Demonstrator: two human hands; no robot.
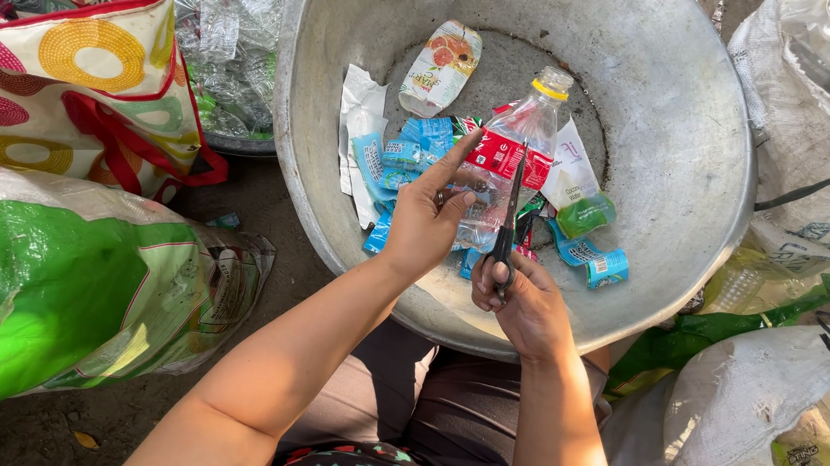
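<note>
My left hand (426,219) grips a clear plastic bottle with a red label and yellow neck ring (510,157), holding it over a big dented grey metal basin (694,136). My right hand (524,304) holds black-handled scissors (507,232), their blades lying against the bottle's label. Torn blue, white and green plastic labels (411,155) litter the basin floor beneath.

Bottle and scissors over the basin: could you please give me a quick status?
Left hand grips clear plastic bottle. Right hand holds black scissors, blades against its red label. Cut labels in metal basin; nothing blocking.
</note>
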